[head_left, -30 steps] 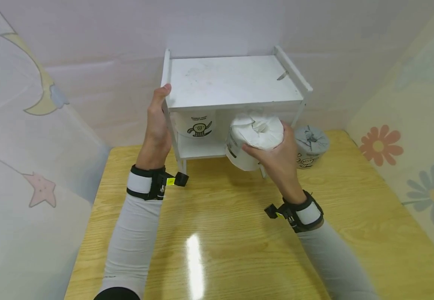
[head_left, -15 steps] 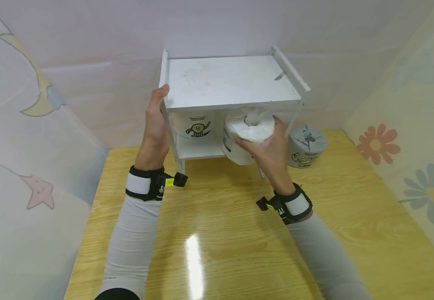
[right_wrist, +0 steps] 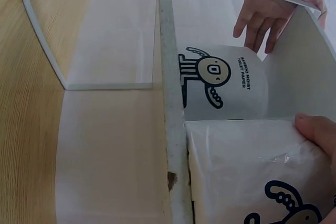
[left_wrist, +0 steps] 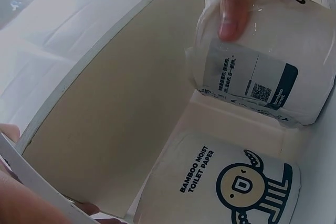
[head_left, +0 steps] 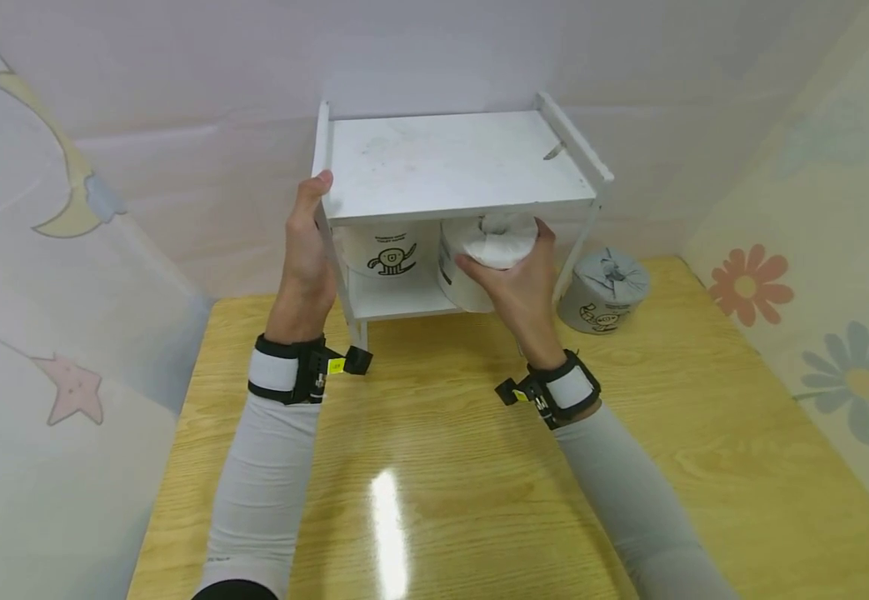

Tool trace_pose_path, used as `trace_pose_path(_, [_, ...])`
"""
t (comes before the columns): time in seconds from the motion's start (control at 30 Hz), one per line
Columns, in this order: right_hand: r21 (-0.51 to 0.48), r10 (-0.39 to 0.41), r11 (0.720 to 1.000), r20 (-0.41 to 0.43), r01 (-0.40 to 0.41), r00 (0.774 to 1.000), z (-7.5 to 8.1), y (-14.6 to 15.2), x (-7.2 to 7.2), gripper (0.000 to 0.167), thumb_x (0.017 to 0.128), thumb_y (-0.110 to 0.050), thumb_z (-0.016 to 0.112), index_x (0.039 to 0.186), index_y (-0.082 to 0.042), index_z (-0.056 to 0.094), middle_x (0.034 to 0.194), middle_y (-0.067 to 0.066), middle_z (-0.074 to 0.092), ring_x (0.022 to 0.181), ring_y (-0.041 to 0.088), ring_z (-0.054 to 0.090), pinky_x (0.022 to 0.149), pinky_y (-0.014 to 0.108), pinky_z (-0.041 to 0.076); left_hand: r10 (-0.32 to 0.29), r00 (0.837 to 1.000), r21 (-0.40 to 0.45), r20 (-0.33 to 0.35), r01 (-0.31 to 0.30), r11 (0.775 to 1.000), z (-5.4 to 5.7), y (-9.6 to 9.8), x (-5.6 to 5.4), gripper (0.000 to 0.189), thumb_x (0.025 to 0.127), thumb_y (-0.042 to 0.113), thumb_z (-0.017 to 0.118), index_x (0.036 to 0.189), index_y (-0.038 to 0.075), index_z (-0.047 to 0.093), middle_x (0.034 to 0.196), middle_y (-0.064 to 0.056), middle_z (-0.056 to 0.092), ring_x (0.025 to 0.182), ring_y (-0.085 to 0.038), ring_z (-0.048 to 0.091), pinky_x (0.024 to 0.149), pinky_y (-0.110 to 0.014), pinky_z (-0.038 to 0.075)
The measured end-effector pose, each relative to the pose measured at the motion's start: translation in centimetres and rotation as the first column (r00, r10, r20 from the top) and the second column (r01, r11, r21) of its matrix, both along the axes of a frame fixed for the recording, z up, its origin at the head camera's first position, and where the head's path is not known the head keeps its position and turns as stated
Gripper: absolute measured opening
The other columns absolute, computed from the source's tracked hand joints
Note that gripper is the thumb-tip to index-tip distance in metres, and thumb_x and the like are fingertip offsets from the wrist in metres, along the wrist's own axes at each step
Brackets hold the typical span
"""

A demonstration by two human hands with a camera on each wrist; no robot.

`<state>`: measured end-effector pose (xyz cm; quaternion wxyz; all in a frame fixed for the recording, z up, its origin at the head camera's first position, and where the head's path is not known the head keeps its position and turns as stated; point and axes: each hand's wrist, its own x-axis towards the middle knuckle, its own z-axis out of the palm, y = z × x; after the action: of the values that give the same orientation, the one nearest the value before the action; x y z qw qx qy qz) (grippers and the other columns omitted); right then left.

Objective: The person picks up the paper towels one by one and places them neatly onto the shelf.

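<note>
A small white two-tier shelf (head_left: 456, 162) stands against the back wall. My left hand (head_left: 305, 267) grips its left side, thumb over the top rail. In my right hand (head_left: 526, 292) is a wrapped toilet roll (head_left: 471, 287), pinched near its top between thumb and fingers. That roll is partway under the top board, in the right half of the lower tier; in the right wrist view its wrapper (right_wrist: 236, 150) lies close to the tier's front edge. A second toilet roll (head_left: 385, 250), printed with a cartoon figure, sits in the left half, its top hidden by the board.
A third toilet roll (head_left: 605, 292) in greyish wrap stands on the wooden table (head_left: 449, 467), just right of the shelf. Patterned wall sheets with a moon (head_left: 67, 158) and flowers (head_left: 749, 286) close in both sides.
My right hand has pushed the held toilet roll back and slightly left, farther under the top board. My left hand keeps its grip on the shelf.
</note>
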<state>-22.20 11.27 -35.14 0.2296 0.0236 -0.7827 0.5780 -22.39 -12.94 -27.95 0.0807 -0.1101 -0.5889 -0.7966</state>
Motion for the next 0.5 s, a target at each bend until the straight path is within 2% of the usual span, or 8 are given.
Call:
trace_pose_path(0.13, [0.006, -0.028, 1.000, -0.023, 0.028, 0.999, -0.2, -0.1, -0.8, 0.117, 0.065, -0.039, 0.093, 0.151, -0.004, 0.021, 0.140, 0.011, 0.043, 0.124, 0.016, 0.045, 0.104, 0.034, 0.035, -0.008, 1.000, -0.004, -0.006, 0.008, 1.000, 0.0, 0.0, -0.1, 0.057, 0.097, 0.041, 0.039, 0.148, 0.017, 0.032, 0.140, -0.009, 0.035, 0.131, -0.023, 0.028, 0.107, -0.045, 0.020])
trace_pose_path(0.27, [0.002, -0.017, 1.000, -0.045, 0.017, 0.999, 0.0, -0.2, -1.2, 0.113, 0.068, -0.030, 0.092, 0.151, -0.003, 0.020, 0.142, 0.011, 0.043, 0.125, 0.016, 0.045, 0.104, 0.034, 0.035, 0.035, 0.998, -0.030, 0.044, -0.034, 0.999, 0.1, 0.0, -0.1, 0.061, 0.098, 0.041, 0.040, 0.151, 0.014, 0.028, 0.157, -0.006, 0.019, 0.144, -0.017, 0.013, 0.115, -0.041, 0.007])
trace_pose_path(0.37, [-0.041, 0.039, 0.998, -0.041, -0.041, 0.998, 0.9, -0.3, -0.4, 0.109, 0.071, -0.022, 0.090, 0.150, -0.002, 0.019, 0.141, 0.014, 0.043, 0.124, 0.019, 0.046, 0.104, 0.035, 0.036, 0.067, 0.994, -0.051, 0.084, -0.063, 0.997, 0.2, 0.0, 0.0, 0.066, 0.098, 0.042, 0.042, 0.153, 0.012, 0.023, 0.163, 0.001, 0.005, 0.146, -0.009, 0.000, 0.117, -0.038, -0.003])
trace_pose_path(0.5, [-0.138, 0.155, 0.978, -0.004, -0.154, 0.988, 1.6, 0.4, 1.0, 0.102, 0.074, -0.015, 0.087, 0.151, -0.003, 0.020, 0.143, 0.013, 0.039, 0.125, 0.021, 0.044, 0.105, 0.035, 0.036, 0.064, 0.994, -0.051, 0.087, -0.059, 0.997, 0.2, 0.0, 0.0, 0.068, 0.097, 0.042, 0.043, 0.155, 0.012, 0.020, 0.163, 0.001, 0.004, 0.146, -0.008, -0.001, 0.117, -0.038, -0.003])
